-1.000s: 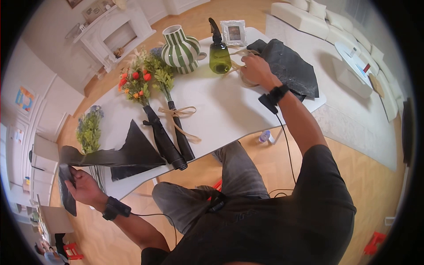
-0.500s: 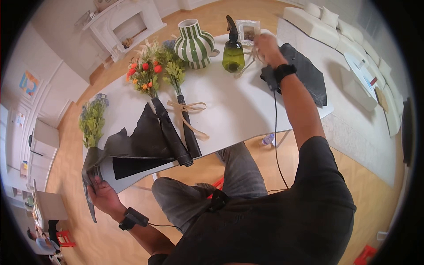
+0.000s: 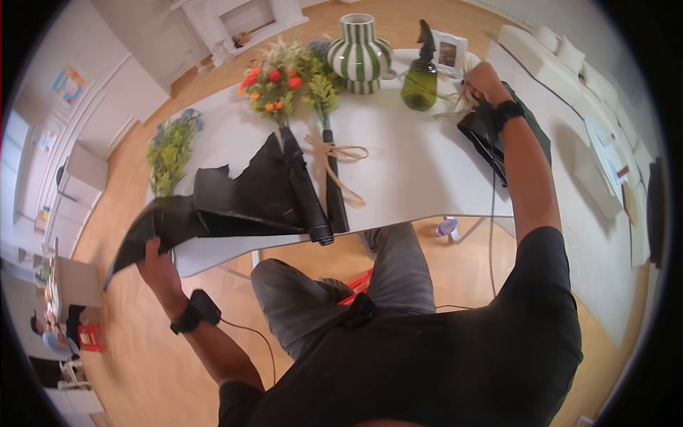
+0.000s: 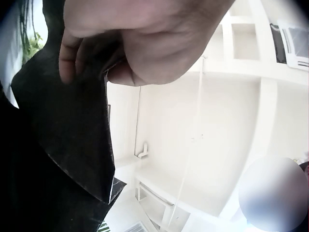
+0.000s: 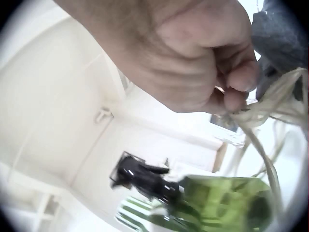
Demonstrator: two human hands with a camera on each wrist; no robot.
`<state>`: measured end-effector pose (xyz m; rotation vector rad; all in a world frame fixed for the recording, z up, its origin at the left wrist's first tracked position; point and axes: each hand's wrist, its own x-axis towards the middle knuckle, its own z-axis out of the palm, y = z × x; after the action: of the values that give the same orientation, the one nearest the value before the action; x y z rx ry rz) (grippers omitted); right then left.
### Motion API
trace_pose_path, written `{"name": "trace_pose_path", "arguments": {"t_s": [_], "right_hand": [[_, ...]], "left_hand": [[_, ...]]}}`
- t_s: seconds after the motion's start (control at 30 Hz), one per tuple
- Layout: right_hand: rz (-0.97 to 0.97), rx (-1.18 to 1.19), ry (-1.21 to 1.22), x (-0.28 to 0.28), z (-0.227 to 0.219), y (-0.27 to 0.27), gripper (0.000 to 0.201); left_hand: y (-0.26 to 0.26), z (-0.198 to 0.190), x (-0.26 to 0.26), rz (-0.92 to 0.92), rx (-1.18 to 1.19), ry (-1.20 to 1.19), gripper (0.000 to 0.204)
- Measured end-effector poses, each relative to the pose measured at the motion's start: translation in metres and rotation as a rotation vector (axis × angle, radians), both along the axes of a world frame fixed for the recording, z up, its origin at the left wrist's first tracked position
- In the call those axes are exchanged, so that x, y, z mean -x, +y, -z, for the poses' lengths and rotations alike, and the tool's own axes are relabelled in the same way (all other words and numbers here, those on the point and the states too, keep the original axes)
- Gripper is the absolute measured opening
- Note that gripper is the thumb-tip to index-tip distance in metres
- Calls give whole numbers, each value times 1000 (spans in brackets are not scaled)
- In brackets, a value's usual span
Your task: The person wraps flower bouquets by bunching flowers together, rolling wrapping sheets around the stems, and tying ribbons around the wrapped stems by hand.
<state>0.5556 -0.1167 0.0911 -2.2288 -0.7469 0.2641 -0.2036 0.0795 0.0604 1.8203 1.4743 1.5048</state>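
In the head view my left hand (image 3: 160, 270) grips the outer end of a black wrapping paper sheet (image 3: 249, 192) at the table's front left corner. The left wrist view shows thumb and fingers pinching the folded paper (image 4: 72, 116). The sheet covers the stems of a blue flower bunch (image 3: 171, 146). At the back right, my right hand (image 3: 486, 82) pinches a loose beige ribbon (image 5: 260, 113), above another crumpled black sheet (image 3: 530, 135). Two bouquets wrapped in black lie mid-table, one with red flowers (image 3: 274, 75), the other tied with a beige bow (image 3: 334, 151).
A green-striped vase (image 3: 360, 60), a green spray bottle (image 3: 420, 89) and a white picture frame (image 3: 449, 53) stand along the back of the white table (image 3: 405, 171). Below the table is a plastic bottle (image 3: 447, 227). Cables run from both wrists.
My right hand has lifted the ribbon off the table and carried it right, over the crumpled black sheet. The left hand keeps its grip and has swung the black paper across the blue bunch's stems.
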Motion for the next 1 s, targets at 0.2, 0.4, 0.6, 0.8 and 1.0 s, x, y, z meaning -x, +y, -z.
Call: {"name": "trace_pose_path", "arguments": {"t_s": [0.2,0.4,0.6,0.8,1.0], "right_hand": [[133,343,-584,81,-16,3,34],[-403,-281,-521,218,-72,19,31],[-971,-409,-249,382,-38,37,88],[-615,-647,-397,450,-30,84,58],[-578,-924,-1166,381,-78,71,28]], "left_hand": [[16,-71,-49,276,228,-273,23],[43,-143,-105,683,292,-674,21],[44,-218,-135,965,241,-754,30],[9,-234,-116,1204,176,-1028,25],[-11,-144,-45,871,208,-1296,27]]}}
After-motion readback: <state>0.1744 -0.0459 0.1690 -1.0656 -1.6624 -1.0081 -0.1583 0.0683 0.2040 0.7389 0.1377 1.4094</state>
